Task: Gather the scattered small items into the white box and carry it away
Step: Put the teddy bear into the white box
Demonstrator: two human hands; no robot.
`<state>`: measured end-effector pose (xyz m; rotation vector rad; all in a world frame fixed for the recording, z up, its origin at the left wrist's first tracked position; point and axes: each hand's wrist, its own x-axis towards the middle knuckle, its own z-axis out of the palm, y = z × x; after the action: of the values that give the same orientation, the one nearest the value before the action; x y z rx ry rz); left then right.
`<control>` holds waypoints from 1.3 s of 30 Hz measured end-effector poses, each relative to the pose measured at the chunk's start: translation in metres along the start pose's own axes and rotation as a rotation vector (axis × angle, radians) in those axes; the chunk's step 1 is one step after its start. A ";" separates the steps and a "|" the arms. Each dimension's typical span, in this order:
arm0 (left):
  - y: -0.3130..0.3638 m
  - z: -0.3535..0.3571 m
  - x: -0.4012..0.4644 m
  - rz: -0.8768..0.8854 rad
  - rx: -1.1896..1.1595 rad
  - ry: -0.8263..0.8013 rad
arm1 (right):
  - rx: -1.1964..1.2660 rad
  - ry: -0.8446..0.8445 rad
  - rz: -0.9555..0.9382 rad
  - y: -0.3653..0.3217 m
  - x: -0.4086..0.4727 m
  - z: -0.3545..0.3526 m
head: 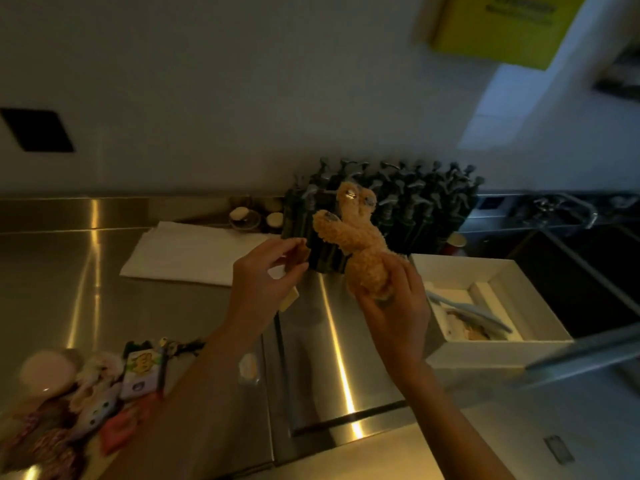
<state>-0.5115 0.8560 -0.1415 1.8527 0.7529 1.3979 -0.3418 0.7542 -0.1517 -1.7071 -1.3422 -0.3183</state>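
- Plush toy [360, 247] stood upright above the desk [173, 306], our right hand [394, 306] grasping its base.
- White box [491, 351] lay at three o'clock, nearest that hand.
- Our left hand [266, 285] pinched a small tag [289, 301].

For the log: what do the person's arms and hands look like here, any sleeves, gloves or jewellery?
Both forearms are bare to the frame edge, with no sleeves in view. The left hand and right hand wear no gloves. No rings, watch or bracelet can be made out in the dim, blurred view.
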 end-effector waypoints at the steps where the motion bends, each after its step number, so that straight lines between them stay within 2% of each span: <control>1: 0.004 0.011 0.001 0.000 -0.002 -0.014 | -0.001 0.005 0.009 0.010 0.001 -0.008; 7: 0.033 0.093 0.004 0.021 0.069 -0.057 | 0.111 0.035 0.040 0.081 0.015 -0.061; 12: 0.059 0.181 0.009 0.051 0.133 -0.056 | 0.185 -0.011 0.048 0.164 0.032 -0.114; 21: 0.094 0.309 0.012 0.059 0.101 -0.083 | 0.195 -0.035 0.099 0.278 0.054 -0.198; 32: 0.057 0.393 0.013 -0.165 -0.057 -0.259 | 0.103 -0.052 0.165 0.342 0.039 -0.212; 39: 0.034 0.390 0.014 -0.167 0.127 -0.379 | 0.053 -0.091 0.172 0.349 0.040 -0.201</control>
<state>-0.1293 0.7768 -0.1784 2.0216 0.7912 0.8757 0.0410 0.6273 -0.1853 -1.7966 -1.2474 -0.1068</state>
